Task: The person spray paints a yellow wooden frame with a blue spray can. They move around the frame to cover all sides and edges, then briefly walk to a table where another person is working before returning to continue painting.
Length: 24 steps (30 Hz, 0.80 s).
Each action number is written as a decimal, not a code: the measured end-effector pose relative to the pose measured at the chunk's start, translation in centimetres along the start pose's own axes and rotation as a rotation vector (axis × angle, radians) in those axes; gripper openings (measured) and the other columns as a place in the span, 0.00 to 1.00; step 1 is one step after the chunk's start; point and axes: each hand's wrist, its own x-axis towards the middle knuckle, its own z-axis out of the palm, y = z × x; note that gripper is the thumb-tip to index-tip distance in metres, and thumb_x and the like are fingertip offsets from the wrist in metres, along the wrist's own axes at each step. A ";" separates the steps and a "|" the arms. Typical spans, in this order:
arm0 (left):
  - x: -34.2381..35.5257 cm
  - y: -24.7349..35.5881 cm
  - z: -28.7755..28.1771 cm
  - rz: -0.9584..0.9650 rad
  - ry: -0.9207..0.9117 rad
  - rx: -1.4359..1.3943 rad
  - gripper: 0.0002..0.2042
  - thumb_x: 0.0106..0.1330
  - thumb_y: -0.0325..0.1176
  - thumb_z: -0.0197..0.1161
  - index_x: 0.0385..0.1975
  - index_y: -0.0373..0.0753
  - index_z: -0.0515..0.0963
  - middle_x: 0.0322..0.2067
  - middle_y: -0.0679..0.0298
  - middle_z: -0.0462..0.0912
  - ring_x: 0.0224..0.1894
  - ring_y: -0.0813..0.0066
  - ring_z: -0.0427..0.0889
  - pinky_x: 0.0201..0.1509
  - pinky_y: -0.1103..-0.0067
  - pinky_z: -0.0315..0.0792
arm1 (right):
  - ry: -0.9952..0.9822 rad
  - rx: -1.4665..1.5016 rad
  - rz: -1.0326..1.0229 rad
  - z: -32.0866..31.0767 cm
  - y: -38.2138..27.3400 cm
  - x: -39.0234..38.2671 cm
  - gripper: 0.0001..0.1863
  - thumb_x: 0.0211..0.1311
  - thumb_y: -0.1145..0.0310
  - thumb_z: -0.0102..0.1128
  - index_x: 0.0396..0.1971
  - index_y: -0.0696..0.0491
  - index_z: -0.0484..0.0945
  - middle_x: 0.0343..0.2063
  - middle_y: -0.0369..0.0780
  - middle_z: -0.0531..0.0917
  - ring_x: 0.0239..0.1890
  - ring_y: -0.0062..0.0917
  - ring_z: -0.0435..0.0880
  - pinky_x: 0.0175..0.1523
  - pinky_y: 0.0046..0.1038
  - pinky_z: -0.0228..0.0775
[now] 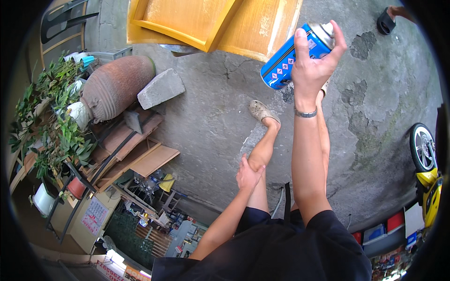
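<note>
My right hand [316,70] is wrapped round a blue spray can [288,58], held tilted at the upper right of centre. The index finger reaches over the silver top at the nozzle, and the thumb lies along the can's side. Behind the can is a yellow wooden piece like a shallow tray or drawer [183,21], with a second yellow panel [262,28] beside it. Pale worn patches mark that panel. My left hand [250,175] rests on my left knee, thumb and fingers spread around it, with no object in it.
A large clay jar [119,84] lies on its side at left, near a concrete block [161,88]. Wooden boards [136,140] and potted plants [56,112] crowd the left. A yellow motorbike [429,187] stands at right. Another person's sandalled foot [386,22] shows at top right.
</note>
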 end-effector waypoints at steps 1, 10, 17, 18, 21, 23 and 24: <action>0.1 0.3 0.0 -0.001 -0.010 0.004 0.52 0.54 0.59 0.75 0.74 0.44 0.53 0.64 0.43 0.73 0.60 0.42 0.79 0.63 0.56 0.74 | -0.020 -0.012 -0.002 -0.2 -0.2 -0.3 0.34 0.60 0.65 0.75 0.64 0.55 0.67 0.42 0.43 0.83 0.41 0.27 0.85 0.47 0.29 0.80; -0.5 -0.1 -0.6 0.001 -0.077 -0.106 0.55 0.55 0.58 0.75 0.74 0.38 0.48 0.63 0.40 0.73 0.58 0.36 0.79 0.61 0.53 0.74 | -0.623 -0.085 0.283 -3.2 -3.6 -14.5 0.34 0.56 0.63 0.76 0.63 0.49 0.74 0.47 0.46 0.79 0.46 0.39 0.85 0.52 0.36 0.79; -4.4 3.4 -2.3 -0.068 -0.073 -0.035 0.58 0.52 0.62 0.76 0.75 0.39 0.46 0.63 0.36 0.71 0.58 0.35 0.80 0.60 0.53 0.75 | -0.414 -0.115 0.208 -2.6 -0.4 -2.6 0.32 0.57 0.63 0.76 0.60 0.54 0.73 0.45 0.47 0.80 0.46 0.37 0.85 0.52 0.36 0.77; -4.5 4.0 -2.4 -0.076 -0.071 -0.033 0.58 0.52 0.62 0.76 0.75 0.40 0.46 0.63 0.36 0.71 0.58 0.36 0.80 0.60 0.53 0.75 | -0.372 -0.101 0.188 -1.9 0.1 -0.1 0.33 0.57 0.62 0.77 0.60 0.55 0.73 0.44 0.46 0.82 0.46 0.36 0.85 0.52 0.35 0.78; -3.9 6.1 -2.8 -0.115 -0.117 -0.009 0.58 0.52 0.62 0.76 0.75 0.41 0.47 0.63 0.37 0.71 0.58 0.37 0.80 0.60 0.54 0.76 | -0.263 -0.078 0.118 -0.9 1.4 7.5 0.34 0.57 0.61 0.77 0.60 0.55 0.71 0.43 0.45 0.85 0.44 0.32 0.87 0.51 0.34 0.79; -3.7 6.7 -2.6 -0.125 -0.118 0.027 0.58 0.51 0.62 0.76 0.74 0.42 0.47 0.63 0.37 0.72 0.57 0.38 0.80 0.60 0.54 0.76 | -0.178 -0.063 0.037 -0.5 2.3 11.9 0.34 0.59 0.59 0.77 0.61 0.54 0.70 0.43 0.45 0.85 0.43 0.30 0.87 0.49 0.33 0.80; -3.6 6.9 -2.4 -0.129 -0.120 0.045 0.58 0.51 0.62 0.76 0.74 0.42 0.47 0.62 0.37 0.72 0.57 0.38 0.81 0.60 0.54 0.76 | -0.148 -0.097 -0.002 -0.7 3.0 14.2 0.35 0.60 0.59 0.77 0.62 0.54 0.69 0.46 0.44 0.83 0.45 0.26 0.85 0.50 0.30 0.79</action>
